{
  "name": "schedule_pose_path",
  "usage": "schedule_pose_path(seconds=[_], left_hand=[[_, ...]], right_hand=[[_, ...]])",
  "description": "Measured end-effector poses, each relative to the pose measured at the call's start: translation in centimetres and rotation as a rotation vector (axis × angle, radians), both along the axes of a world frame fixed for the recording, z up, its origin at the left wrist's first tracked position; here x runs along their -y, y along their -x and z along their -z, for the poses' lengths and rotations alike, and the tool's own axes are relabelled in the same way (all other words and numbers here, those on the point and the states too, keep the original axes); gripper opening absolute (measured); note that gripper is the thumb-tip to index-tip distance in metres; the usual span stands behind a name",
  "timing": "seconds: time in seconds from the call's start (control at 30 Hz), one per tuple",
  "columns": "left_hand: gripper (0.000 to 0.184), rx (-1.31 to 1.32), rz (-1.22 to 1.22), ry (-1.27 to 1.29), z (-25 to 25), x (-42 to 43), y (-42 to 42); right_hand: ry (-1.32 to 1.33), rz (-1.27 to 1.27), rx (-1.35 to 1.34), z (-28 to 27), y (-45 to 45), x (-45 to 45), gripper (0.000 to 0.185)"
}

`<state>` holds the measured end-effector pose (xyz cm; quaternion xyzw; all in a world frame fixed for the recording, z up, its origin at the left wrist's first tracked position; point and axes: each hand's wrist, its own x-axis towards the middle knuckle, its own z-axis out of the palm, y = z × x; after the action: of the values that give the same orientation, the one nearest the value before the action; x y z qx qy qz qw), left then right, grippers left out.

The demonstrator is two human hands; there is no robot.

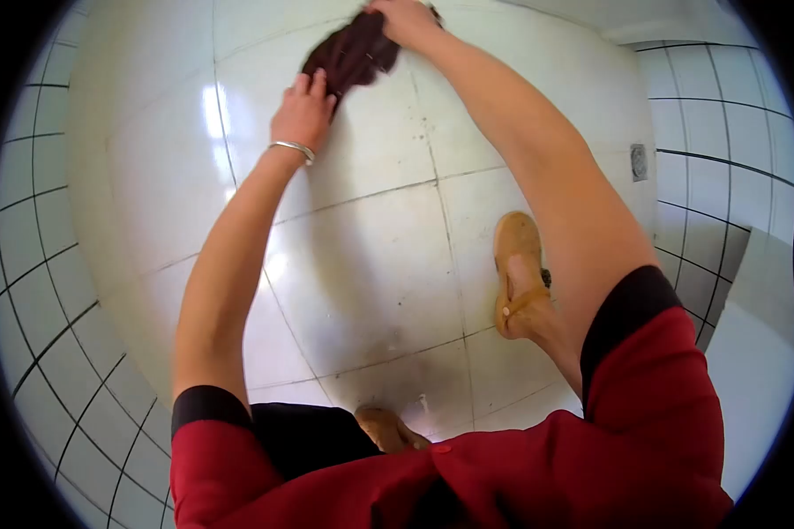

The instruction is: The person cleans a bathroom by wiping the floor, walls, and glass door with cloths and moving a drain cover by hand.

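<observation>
A dark maroon cloth (355,51) is bunched between my two hands, low over the pale tiled floor or touching it; I cannot tell which. My left hand (303,113), with a silver bangle at the wrist, grips the cloth's near left end with the fingers curled over its edge. At the top of the view my right hand (408,23) holds the far right end. Folds of cloth hide part of the fingers of both hands.
Glossy floor tiles (362,234) with dark specks and a grey smudge spread below me. My tan shoes (516,264) stand on them. A small metal drain (639,162) lies by the right-hand wall. White tiled walls (715,115) rise on both sides, with a pale ledge (750,344) at right.
</observation>
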<state>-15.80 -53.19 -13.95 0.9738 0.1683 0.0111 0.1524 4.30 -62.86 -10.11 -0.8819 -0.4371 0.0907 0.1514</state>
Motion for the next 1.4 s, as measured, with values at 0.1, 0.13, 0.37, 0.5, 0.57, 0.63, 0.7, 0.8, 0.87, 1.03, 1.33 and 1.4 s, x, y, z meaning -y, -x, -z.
schedule_pose_path(seconds=[0.1, 0.13, 0.37, 0.5, 0.57, 0.63, 0.7, 0.8, 0.87, 1.03, 1.33, 1.4], left_hand=[[0.047, -0.046, 0.233, 0.037, -0.6, 3.4, 0.9], [0.048, -0.063, 0.291, 0.042, -0.7, 4.0, 2.0], [0.05, -0.166, 0.537, 0.053, -2.7, 5.9, 14.1], [0.053, -0.098, 0.599, 0.041, -2.3, 5.7, 21.5], [0.053, -0.103, 0.589, 0.052, -2.0, 5.6, 24.8], [0.054, -0.184, 0.507, 0.089, -2.2, 5.9, 27.5], [0.055, -0.177, 0.371, 0.059, -1.1, 6.8, 30.0], [0.057, -0.212, 0.371, 0.074, -2.0, 6.8, 30.2], [0.056, -0.264, 0.367, 0.08, -3.1, 6.7, 27.5], [0.055, -0.315, 0.237, 0.073, -3.7, 8.3, 14.6], [0.046, -0.066, 0.416, -0.056, -1.1, 18.0, -5.5], [0.047, -0.071, 0.53, -0.131, 0.1, 20.1, -3.5]], right_hand=[[0.005, 0.202, 0.084, 2.9, 1.2, 8.2, 0.034], [0.004, 0.26, 0.058, 3.2, 3.0, 10.5, 0.034], [0.085, 0.569, -0.129, 0.9, 23.8, 18.5, 0.036], [0.074, 0.598, -0.235, 0.9, 33.7, 19.6, 0.036], [0.105, 0.565, -0.253, 0.4, 35.8, 19.1, 0.037], [0.136, 0.487, -0.251, -0.4, 35.8, 18.0, 0.036], [0.059, 0.252, -0.208, -0.1, 34.7, 17.1, 0.036], [-0.052, -0.024, -0.099, 0.3, 30.9, 13.5, 0.023], [-0.142, -0.153, 0.029, 1.0, 27.9, 10.7, 0.017], [-0.132, -0.167, 0.104, 2.5, 16.5, 6.8, 0.015], [0.059, 0.328, 0.204, 2.4, -0.2, 24.5, 0.029], [0.193, 0.403, 0.214, 2.3, 4.4, 29.2, 0.036]])
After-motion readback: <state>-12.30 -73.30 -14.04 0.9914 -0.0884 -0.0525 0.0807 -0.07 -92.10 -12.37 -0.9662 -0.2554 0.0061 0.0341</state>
